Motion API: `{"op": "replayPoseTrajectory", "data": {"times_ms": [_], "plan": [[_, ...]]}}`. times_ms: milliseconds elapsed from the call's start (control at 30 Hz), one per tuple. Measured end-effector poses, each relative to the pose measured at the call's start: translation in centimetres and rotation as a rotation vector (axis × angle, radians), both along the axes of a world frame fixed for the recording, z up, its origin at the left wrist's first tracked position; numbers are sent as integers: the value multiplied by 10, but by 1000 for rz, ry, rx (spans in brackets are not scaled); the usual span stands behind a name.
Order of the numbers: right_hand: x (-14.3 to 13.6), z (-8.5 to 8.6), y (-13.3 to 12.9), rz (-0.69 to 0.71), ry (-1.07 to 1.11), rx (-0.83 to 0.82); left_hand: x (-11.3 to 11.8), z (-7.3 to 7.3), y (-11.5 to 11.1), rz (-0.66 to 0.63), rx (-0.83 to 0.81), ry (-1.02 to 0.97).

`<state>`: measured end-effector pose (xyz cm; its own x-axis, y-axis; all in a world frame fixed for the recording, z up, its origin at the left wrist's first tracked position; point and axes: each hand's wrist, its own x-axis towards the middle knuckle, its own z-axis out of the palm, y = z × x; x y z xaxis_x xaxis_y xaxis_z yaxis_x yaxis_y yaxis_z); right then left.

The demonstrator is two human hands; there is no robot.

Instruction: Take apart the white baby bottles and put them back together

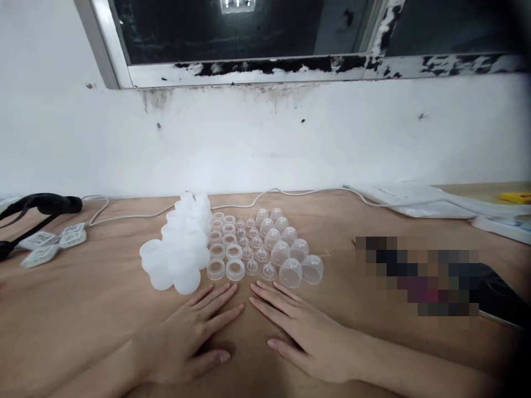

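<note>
My left hand (188,334) lies flat on the wooden table, fingers spread, fingertips just in front of two columns of clear rings (235,269). Flat beside it, my right hand (307,331) has its fingers apart, near the small clear nipple-shaped pieces (268,271) and the transparent domed caps (312,269). Neither hand holds anything. White translucent rounded pieces (186,273) are clustered at the left of the rings. Rings, nipple-shaped pieces and caps stand in columns running back toward the wall.
A white power strip (40,255) and a black strapped object (52,203) are at the left. A white cable (290,192) runs along the back. Plastic packaging (406,200) lies at the back right, with a yellow item (514,197) beyond. Pixelation covers part of the right side.
</note>
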<state>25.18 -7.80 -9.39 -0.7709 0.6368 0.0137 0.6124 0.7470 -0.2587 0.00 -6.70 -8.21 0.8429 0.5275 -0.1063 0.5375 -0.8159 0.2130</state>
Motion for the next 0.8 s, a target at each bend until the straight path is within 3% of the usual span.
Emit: {"op": "replayPoseTrajectory", "data": {"times_ms": [300,433,567,700,800], "plan": [[2,-2,1,4,35,-39,-1,0,0,9,-23,10],[3,-5,0,23,48,32,-4,-3,-1,-23,48,6],[-1,-7,3,-60,97,315,0,-12,1,0,257,-73],[-11,2,22,-262,69,749,26,-15,8,191,571,-143],[-16,8,35,-377,-28,840,46,-16,13,288,617,-110]]}}
